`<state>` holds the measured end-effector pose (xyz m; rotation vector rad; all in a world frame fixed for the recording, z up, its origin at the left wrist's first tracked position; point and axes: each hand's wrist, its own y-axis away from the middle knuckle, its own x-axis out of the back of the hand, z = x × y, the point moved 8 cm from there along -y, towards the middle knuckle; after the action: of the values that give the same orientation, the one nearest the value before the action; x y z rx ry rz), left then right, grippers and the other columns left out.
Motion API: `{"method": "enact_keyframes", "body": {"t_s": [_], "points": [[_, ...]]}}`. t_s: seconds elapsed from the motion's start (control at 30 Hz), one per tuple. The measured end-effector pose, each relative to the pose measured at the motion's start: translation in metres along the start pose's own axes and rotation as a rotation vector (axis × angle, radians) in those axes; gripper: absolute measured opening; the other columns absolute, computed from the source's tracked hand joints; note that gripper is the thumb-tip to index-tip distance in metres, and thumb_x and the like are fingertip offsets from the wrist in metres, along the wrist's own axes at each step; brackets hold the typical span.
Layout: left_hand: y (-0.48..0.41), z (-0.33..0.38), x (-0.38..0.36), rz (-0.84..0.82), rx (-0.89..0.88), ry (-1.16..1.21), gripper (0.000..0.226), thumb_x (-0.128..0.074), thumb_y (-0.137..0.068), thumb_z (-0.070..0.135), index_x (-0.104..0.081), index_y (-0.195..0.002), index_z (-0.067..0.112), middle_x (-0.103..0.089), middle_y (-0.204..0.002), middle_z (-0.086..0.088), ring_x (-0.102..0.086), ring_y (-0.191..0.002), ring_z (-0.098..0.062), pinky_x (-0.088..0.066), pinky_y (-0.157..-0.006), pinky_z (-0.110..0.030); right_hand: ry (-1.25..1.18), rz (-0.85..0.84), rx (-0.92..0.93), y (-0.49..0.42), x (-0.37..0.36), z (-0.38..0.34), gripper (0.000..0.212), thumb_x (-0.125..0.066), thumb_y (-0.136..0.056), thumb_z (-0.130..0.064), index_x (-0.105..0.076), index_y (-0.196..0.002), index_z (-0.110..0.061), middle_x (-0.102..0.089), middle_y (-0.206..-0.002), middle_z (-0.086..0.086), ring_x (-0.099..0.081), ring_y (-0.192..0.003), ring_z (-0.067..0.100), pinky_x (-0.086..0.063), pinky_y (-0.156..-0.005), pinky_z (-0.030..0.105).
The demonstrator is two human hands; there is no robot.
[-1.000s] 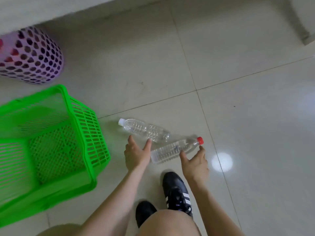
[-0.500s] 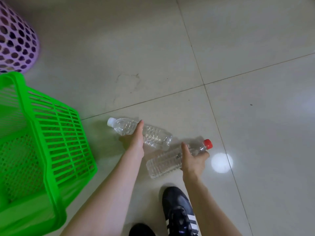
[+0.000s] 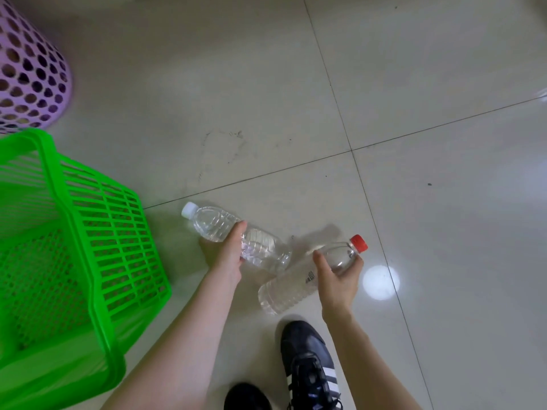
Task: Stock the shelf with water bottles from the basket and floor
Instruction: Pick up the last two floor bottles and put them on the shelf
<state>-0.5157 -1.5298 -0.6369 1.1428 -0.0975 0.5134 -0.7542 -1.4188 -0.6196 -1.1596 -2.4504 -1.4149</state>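
Left hand (image 3: 228,258): curled round the middle of the clear ribbed plastic water bottle with white cap (image 3: 208,224); thumb on top, fingers hidden beneath.
Right hand (image 3: 337,279): fingers (image 3: 355,263) and thumb wrapped round the shoulder of the clear plastic water bottle with red cap (image 3: 284,291).
Position: both lie flat, low over the pale tiled floor (image 3: 296,84); floor contact unclear.
Green slatted plastic basket (image 3: 118,247): left of both, cut off by the frame edge; contents indistinct.
Lilac perforated bin (image 3: 38,84): far left, partly cut off.
Black striped shoe (image 3: 307,356): nearer than the red-capped one.
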Motion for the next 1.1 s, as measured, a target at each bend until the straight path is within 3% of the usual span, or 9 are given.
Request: {"method": "enact_keyframes", "body": {"t_s": [0.1,0.23,0.37,0.5,0.7,0.97,1.1], "points": [[0.008,0.011,0.010,-0.007,-0.094,-0.093,0.077,-0.086,-0.058,0.035,-0.043,-0.121,0.023,-0.062,-0.110,0.001,-0.065,-0.096,-0.021,-0.055,-0.069,-0.032,0.066,0.011,0.085,0.012,0.009,-0.018,0.055,-0.072,-0.073,-0.043,-0.037,-0.113,-0.030,-0.055,-0.098,0.010,-0.058,-0.093,0.027,-0.051,-0.083,0.045],[0.034,0.028,0.021,-0.057,-0.192,-0.171,0.069,-0.085,-0.053,0.033,-0.049,-0.111,0.024,-0.069,-0.102,-0.002,-0.069,-0.088,-0.022,-0.059,-0.079,-0.044,0.111,0.010,0.180,0.029,0.028,-0.048,0.059,-0.071,-0.076,-0.040,-0.035,-0.120,-0.022,-0.052,-0.103,0.006,-0.055,-0.097,0.029,-0.049,-0.082,0.043],[0.076,0.049,0.040,-0.040,-0.330,-0.243,0.062,-0.085,-0.056,0.027,-0.048,-0.105,0.024,-0.067,-0.095,0.000,-0.067,-0.082,-0.020,-0.058,-0.075,-0.036,0.151,0.013,0.265,0.054,0.051,-0.089,0.058,-0.074,-0.079,-0.032,-0.035,-0.122,-0.025,-0.052,-0.101,0.002,-0.057,-0.098,0.028,-0.051,-0.083,0.045],[0.130,0.077,0.063,-0.026,-0.426,-0.327,0.066,-0.084,-0.047,0.034,-0.047,-0.102,0.030,-0.064,-0.089,0.008,-0.065,-0.083,-0.022,-0.056,-0.079,-0.036,0.143,0.000,0.349,0.095,0.078,-0.138,0.058,-0.076,-0.078,-0.030,-0.038,-0.121,-0.021,-0.052,-0.102,0.000,-0.056,-0.097,0.023,-0.052,-0.085,0.048],[0.228,0.124,0.098,-0.001,-0.531,-0.445,0.069,-0.081,-0.044,0.036,-0.042,-0.100,0.032,-0.060,-0.086,0.009,-0.064,-0.087,-0.025,-0.053,-0.082,-0.036,0.162,-0.057,0.439,0.173,0.115,-0.206,0.066,-0.070,-0.067,-0.047,-0.038,-0.122,-0.026,-0.058,-0.110,0.006,-0.060,-0.096,0.026,-0.053,-0.083,0.050],[0.371,0.179,0.142,-0.053,-0.692,-0.626,0.066,-0.085,-0.056,0.028,-0.046,-0.109,0.023,-0.065,-0.088,0.005,-0.063,-0.079,-0.023,-0.050,-0.071,-0.031,0.200,-0.110,0.561,0.282,0.175,-0.288,0.065,-0.071,-0.068,-0.036,-0.041,-0.122,-0.019,-0.055,-0.106,0.005,-0.056,-0.095,0.026,-0.049,-0.082,0.040],[0.437,0.202,0.168,-0.104,-0.735,-0.664,0.071,-0.086,-0.055,0.031,-0.043,-0.111,0.028,-0.065,-0.088,0.005,-0.063,-0.080,-0.023,-0.050,-0.071,-0.030,0.206,-0.122,0.604,0.334,0.204,-0.330,0.060,-0.075,-0.071,-0.032,-0.041,-0.121,-0.024,-0.056,-0.105,0.004,-0.057,-0.093,0.026,-0.049,-0.080,0.040]]}}
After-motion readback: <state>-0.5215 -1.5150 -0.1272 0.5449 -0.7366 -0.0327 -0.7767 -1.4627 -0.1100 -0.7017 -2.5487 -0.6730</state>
